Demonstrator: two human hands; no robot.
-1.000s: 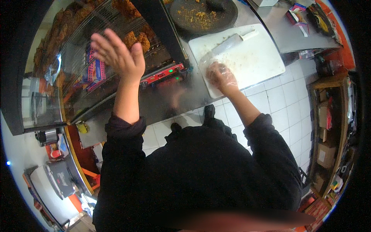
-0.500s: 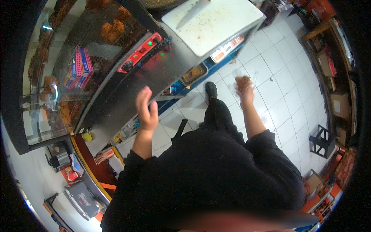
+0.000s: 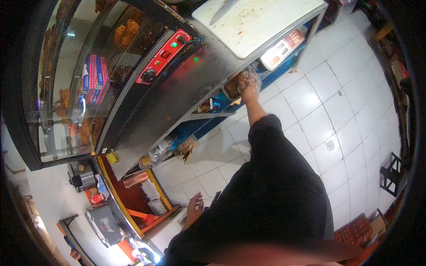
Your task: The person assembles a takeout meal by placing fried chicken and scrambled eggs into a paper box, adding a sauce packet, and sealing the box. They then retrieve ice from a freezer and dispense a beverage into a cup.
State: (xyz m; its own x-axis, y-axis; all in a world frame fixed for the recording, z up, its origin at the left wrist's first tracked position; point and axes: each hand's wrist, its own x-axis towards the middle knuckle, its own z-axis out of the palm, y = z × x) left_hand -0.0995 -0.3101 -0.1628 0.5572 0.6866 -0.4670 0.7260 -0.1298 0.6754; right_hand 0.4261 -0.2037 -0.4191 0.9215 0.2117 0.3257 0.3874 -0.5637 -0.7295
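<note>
My right hand point(image 3: 250, 85) wears a thin clear plastic covering and reaches under the counter. Its curled fingers are at a small metal tray point(image 3: 231, 96) with brown contents; what they hold, if anything, is hidden. Low beside my body is my left hand point(image 3: 195, 208), its fingers loosely apart and nothing in them. It is nearest to an orange-edged open drawer or shelf point(image 3: 153, 224).
Above the tray stand a steel counter point(image 3: 208, 62) and a white cutting board point(image 3: 248, 26) with a knife point(image 3: 224, 11) on it. A glass display case point(image 3: 73, 111) holds fried pieces and blue-pink boxes point(image 3: 95, 77). A black stool point(image 3: 390, 175) is on the right.
My right hand has moved left from over the floor, with something brown in it then, to the tray. My left hand has dropped from beside the counter to near my body. The view has shifted.
</note>
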